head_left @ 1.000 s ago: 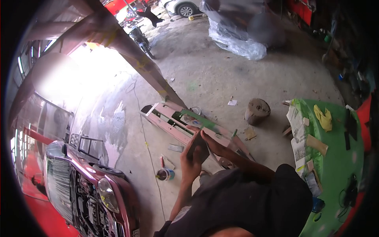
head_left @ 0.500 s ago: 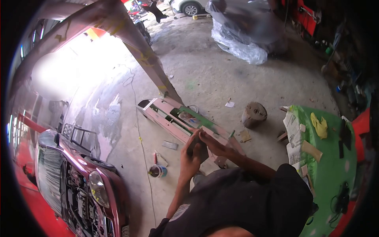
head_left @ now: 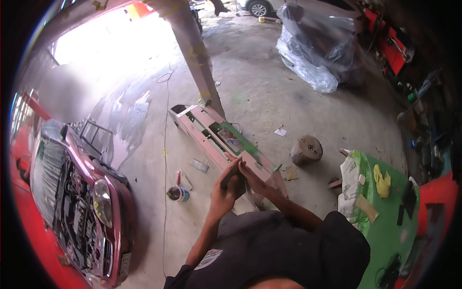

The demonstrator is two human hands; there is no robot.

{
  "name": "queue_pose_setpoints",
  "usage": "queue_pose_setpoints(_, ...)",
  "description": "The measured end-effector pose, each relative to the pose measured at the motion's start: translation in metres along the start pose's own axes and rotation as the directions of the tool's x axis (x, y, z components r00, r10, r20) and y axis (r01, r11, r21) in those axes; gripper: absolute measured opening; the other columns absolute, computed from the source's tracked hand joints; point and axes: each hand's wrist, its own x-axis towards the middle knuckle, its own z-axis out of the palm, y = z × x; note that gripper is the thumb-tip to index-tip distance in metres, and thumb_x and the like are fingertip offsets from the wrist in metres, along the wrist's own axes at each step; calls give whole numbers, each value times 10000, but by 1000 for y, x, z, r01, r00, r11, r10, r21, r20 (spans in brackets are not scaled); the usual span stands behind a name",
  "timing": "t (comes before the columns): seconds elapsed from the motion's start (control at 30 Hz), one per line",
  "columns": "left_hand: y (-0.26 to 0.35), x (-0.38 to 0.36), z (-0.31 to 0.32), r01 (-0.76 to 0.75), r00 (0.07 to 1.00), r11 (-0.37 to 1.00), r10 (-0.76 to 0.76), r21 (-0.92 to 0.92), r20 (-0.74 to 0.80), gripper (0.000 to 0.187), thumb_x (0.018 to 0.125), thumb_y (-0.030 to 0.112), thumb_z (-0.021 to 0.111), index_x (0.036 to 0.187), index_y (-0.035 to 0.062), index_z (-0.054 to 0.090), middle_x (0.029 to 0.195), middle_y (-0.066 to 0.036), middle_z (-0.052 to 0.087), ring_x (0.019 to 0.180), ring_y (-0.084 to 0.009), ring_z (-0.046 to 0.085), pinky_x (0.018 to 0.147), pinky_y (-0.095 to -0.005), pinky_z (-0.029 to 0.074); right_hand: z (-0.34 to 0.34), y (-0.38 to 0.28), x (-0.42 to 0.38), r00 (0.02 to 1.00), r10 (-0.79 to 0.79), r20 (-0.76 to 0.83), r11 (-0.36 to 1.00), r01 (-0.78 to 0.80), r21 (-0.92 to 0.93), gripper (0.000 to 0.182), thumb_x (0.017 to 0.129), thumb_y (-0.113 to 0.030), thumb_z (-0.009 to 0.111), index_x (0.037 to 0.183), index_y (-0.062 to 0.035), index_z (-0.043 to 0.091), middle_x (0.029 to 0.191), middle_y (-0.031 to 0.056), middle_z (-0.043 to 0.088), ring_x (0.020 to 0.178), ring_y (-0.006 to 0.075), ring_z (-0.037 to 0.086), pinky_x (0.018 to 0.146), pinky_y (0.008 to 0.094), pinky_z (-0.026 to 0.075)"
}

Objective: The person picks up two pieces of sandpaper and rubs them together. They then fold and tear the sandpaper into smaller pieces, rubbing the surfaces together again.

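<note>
In front of my chest, my left hand [head_left: 222,196] is closed round a dark, flat piece [head_left: 230,177] whose kind I cannot make out. My right hand [head_left: 252,180] presses against its other side, and the fingertips of both hands almost meet at the top. Palms and fingers hide much of the piece. Just beyond and beneath my hands lies a long pink and green car bumper [head_left: 207,137], slanting from upper left to lower right. An open can [head_left: 179,193] stands on the floor to the left, with a red-handled tool [head_left: 178,177] beside it.
A maroon car [head_left: 118,212] with its engine bay exposed stands at left. At right, a green panel [head_left: 394,231] carries newspaper and a yellow cloth [head_left: 382,181]. A round stump-like block [head_left: 306,150] sits on the floor. A post [head_left: 198,58] rises behind the bumper; a cable [head_left: 165,226] crosses the floor.
The view has shifted, so the can, bumper and maroon car appear further left. My hands stay together round the dark piece, which now appears tilted differently.
</note>
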Motion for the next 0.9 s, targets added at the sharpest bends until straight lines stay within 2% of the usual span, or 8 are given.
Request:
queue_pose_setpoints(0.13,-6,-17,-1,78,993,994,-83,-71,-79,439,1059,15,482,1489,-33,553,1402,-186,670,1346,-266,613,1176,-365,408,8,0,-10,989,122,81,991,-118,-57,952,1087,-707,311,1688,14,155,1702,197,270,1576,252,250,1285,365,172)
queue_pose_setpoints(0.27,-6,-26,-4,121,982,986,-137,-117,-131,434,1054,-14,467,1477,-38,560,1371,-170,689,1327,-247,622,1167,-347,414,12,20,-7,988,98,122,984,-79,-157,952,1086,-722,246,1688,9,157,1679,218,316,1567,268,281,1274,351,204)
queue_pose_setpoints(0.37,-5,-27,-10,171,973,971,-194,-169,-127,418,1064,-6,465,1468,-42,565,1353,-161,698,1319,-228,626,1152,-333,423,19,19,-10,962,240,128,969,-230,-87,942,1094,-707,237,1676,30,170,1624,239,410,1520,288,377,1241,357,283)
queue_pose_setpoints(0.43,-7,-28,-14,165,974,970,-189,-177,-128,409,1072,7,463,1465,-43,568,1341,-160,701,1309,-218,630,1144,-326,428,23,21,-9,973,212,92,963,-192,-186,932,1103,-689,225,1671,47,159,1540,240,495,1435,287,465,1192,359,348)
queue_pose_setpoints(0.6,-21,-34,-38,179,966,967,-208,-184,-155,390,1094,34,460,1458,-46,574,1327,-161,704,1284,-202,637,1128,-321,444,40,52,3,979,199,42,955,-184,-231,854,1124,-649,203,1540,70,403,1298,200,644,1205,240,589,1068,370,441)
queue_pose_setpoints(0.7,-13,-39,-62,199,960,952,-238,-233,-150,380,1104,54,467,1454,-38,581,1319,-153,709,1270,-196,640,1114,-318,455,62,49,12,979,203,20,948,-191,-253,818,1132,-633,198,1275,66,598,1209,165,674,1136,211,606,1033,380,443)
queue_pose_setpoints(0.8,-8,-47,-94,259,941,939,-298,-227,-159,375,1106,89,482,1441,-30,601,1308,-127,722,1230,-178,641,1103,-313,457,97,21,18,975,209,77,955,-187,-230,847,1122,-655,201,1427,69,517,1323,145,621,1234,194,548,1104,350,403)
queue_pose_setpoints(0.9,-12,-55,-111,185,949,981,-193,-53,-248,377,1109,127,487,1430,-23,617,1287,-115,730,1188,-172,652,1058,-311,486,115,39,18,966,225,124,938,-181,-295,879,1114,-666,247,1632,43,279,1594,135,445,1442,208,439,1199,328,339)
